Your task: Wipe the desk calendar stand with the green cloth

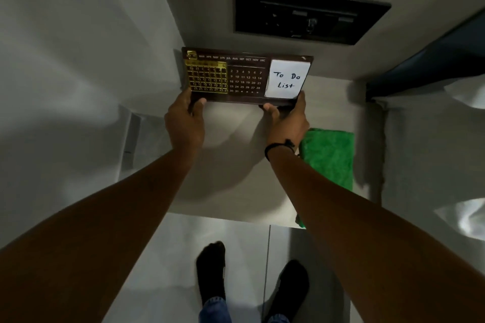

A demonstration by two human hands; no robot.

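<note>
Calendar stand: we see the dark brown desk calendar stand (246, 76) held up by both lower corners, tilted face toward us, over the far part of the white table (231, 165).
Left hand: our view shows the left hand (185, 123) clamped on the stand's lower left corner, thumb on the front face, fingers behind.
Right hand: the right hand (287, 120) grips the lower right corner the same way, thumb on the bottom edge just under the note; a black band (278, 147) circles that wrist.
Stand face: a gold grid frame (206, 77) sits over the left block of dates, month names run along the top, and a second block of dates fills the middle.
Note: a white paper pad (287, 78) reading "To Do List" stands in the right section of the stand.
Green cloth: we find the green cloth (330, 157) lying folded on the table's right side, just beside the right wrist and partly hidden behind the forearm, touched by neither hand.
Wall: a black socket panel (309, 14) is set in the wall above the stand.
Floor: we see two feet in dark socks (212, 267) on pale tiles below the table's near edge.
</note>
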